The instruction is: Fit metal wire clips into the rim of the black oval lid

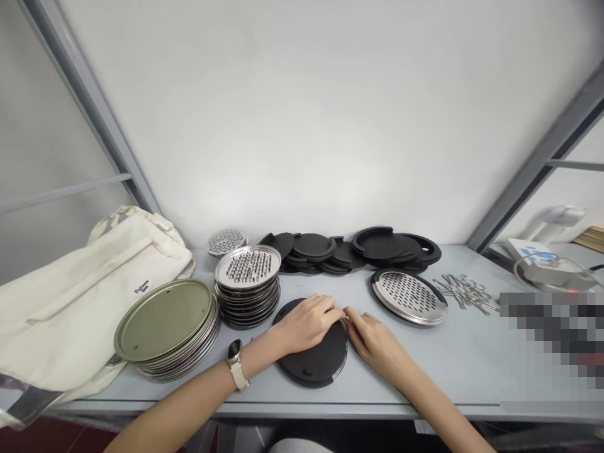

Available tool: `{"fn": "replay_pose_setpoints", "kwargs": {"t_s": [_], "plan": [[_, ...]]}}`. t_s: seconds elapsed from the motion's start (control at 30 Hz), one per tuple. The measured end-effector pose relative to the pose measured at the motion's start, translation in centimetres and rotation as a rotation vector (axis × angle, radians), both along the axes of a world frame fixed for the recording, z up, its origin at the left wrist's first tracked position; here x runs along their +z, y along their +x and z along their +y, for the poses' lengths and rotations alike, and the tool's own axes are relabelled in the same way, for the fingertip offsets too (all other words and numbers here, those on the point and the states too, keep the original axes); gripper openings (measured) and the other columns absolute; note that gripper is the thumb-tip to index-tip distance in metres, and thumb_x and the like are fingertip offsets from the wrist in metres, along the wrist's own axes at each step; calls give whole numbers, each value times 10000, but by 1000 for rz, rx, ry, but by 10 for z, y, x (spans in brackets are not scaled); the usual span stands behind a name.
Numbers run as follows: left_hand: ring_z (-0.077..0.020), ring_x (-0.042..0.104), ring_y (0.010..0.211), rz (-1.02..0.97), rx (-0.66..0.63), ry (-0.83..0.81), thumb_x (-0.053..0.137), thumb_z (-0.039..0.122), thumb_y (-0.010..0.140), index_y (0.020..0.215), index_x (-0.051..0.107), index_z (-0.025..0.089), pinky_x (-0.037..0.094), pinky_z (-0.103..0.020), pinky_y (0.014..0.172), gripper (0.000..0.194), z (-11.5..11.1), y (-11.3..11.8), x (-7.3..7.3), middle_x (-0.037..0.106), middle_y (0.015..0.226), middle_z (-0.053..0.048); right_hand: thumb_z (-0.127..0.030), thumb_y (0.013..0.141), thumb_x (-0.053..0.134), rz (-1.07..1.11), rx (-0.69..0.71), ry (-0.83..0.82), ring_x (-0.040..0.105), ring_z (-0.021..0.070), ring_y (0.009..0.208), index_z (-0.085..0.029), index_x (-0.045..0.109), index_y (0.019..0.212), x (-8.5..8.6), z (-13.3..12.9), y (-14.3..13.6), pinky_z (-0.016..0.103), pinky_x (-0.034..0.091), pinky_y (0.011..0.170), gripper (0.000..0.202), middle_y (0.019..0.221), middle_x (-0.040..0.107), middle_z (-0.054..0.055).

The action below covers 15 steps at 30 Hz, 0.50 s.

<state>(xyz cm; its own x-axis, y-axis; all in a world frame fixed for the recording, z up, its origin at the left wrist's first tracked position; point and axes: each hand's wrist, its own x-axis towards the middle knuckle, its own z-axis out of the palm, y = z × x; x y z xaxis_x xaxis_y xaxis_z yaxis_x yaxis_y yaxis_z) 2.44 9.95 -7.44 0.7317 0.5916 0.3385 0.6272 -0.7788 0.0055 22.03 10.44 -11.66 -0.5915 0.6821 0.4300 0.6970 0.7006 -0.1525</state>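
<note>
A round black disc (314,362) lies on the table in front of me, with a thin metal rim showing along its right side. My left hand (306,324) rests over its upper part, fingers bent toward the right edge. At that edge the fingertips of my right hand (372,343) meet those of my left, pinched around something too small to make out. Left of the disc stands a stack of round grater plates (249,267). To the right, a perforated metal disc (409,297) sits in a black holder.
Green-topped round plates (165,321) are stacked at the left beside a white cloth bag (80,302). Black round holders (311,246) line the wall. A smaller perforated stack (226,241) stands behind the graters. Metal clips (465,292) lie right, near a blurred-out patch.
</note>
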Motion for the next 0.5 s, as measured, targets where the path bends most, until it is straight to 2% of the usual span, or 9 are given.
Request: {"fn": "replay_pose_setpoints", "kwargs": {"t_s": [0.27, 0.5], "plan": [[-178, 481, 828, -38, 20, 34, 355, 166, 932, 941, 504, 137, 399, -315, 786, 152, 2, 3, -1, 480, 875, -53, -135, 921, 260, -5, 11, 13, 540, 200, 576, -171, 461, 933, 3, 0, 0, 271, 352, 532, 205, 636, 589, 43], [-178, 480, 841, -47, 26, 28, 365, 164, 921, 920, 506, 136, 399, -314, 796, 143, 1, 2, 0, 479, 898, -59, -126, 916, 273, 0, 16, 4, 526, 194, 554, -177, 456, 898, 4, 0, -1, 267, 337, 520, 190, 604, 567, 28]]}}
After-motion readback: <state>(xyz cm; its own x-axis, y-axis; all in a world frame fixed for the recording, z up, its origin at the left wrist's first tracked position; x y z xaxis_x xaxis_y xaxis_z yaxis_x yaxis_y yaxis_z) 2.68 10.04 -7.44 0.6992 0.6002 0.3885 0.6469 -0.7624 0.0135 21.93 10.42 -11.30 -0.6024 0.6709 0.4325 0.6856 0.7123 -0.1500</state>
